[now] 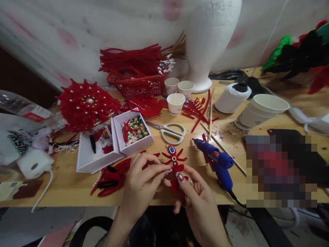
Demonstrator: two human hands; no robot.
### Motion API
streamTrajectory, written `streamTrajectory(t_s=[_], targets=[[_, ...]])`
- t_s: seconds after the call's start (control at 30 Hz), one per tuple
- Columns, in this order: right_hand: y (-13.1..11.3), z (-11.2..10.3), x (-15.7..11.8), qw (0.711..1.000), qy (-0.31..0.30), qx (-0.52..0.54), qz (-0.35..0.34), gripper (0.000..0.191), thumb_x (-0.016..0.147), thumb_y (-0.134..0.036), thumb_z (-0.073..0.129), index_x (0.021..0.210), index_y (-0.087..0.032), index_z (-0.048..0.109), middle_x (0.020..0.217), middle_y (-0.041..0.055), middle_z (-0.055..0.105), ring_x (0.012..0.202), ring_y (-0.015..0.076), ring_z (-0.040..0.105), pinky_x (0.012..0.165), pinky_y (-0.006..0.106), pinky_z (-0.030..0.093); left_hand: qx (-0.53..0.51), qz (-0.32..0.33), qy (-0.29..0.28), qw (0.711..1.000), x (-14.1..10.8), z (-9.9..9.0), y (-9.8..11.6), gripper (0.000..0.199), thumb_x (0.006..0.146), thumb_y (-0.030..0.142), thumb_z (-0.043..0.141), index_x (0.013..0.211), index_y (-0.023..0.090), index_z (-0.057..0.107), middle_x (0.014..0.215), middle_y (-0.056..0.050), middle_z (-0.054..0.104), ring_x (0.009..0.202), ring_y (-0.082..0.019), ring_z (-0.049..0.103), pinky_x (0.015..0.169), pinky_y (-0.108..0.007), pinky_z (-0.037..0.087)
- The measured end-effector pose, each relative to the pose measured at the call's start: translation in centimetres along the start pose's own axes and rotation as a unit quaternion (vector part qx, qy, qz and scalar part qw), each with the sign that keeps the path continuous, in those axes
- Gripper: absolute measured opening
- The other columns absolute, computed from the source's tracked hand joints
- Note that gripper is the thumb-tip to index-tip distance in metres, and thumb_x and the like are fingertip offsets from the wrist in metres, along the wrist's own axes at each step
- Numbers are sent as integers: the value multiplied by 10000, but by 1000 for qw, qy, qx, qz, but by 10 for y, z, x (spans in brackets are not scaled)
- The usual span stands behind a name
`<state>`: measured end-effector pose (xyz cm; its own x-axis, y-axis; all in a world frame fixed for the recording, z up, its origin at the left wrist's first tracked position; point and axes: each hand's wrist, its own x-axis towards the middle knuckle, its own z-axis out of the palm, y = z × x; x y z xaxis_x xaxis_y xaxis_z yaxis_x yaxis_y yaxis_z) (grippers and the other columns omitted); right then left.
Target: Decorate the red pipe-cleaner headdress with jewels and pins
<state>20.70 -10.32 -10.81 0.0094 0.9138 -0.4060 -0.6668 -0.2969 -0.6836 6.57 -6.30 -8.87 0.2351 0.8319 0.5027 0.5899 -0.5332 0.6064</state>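
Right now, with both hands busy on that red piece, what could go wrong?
The blue glue gun lies close to the right hand; if its nozzle is hot, a stray touch could burn. Its cord runs over the table's near edge, so a snag might drag it off. The left hand works near an open bead box, which a knock could spill.

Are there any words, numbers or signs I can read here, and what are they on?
Nothing is clear enough to quote.
White bag: big dark letters, slanted and blurred, too unclear to spell.
Bottle: pale marks on its red label, too small to read.
Big paper cup: dark marks, too blurred to tell whether they are words.
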Motion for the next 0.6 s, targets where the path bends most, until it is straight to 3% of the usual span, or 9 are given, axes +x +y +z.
streamTrajectory(t_s=[0.23,0.47,0.6], targets=[[1,0,1,1000,1,-4,-5,429,790,-338,791,1140,-165,613,792,51,766,419,94,618,384,186,525,-18,-8,4,1000,-1,5,-4,151,859,102,683,949,211,738,890,-13,612,873,-125,586,779,-235,479],[-2,8,-1,999,27,-33,-14,504,727,-374,831,1117,-160,594,800,68,758,693,218,744,372,178,507,-42,-33,24,998,-5,-3,-7,164,890,127,649,1009,220,713,914,-2,648,889,-107,620,817,-195,481],[0,11,-1,997,54,-39,-40,527,679,-372,863,1084,-175,588,815,59,754,772,252,755,359,173,495,-56,-76,120,988,-11,-11,-6,168,921,101,585,954,222,696,885,18,668,854,-86,625,804,-166,479]])
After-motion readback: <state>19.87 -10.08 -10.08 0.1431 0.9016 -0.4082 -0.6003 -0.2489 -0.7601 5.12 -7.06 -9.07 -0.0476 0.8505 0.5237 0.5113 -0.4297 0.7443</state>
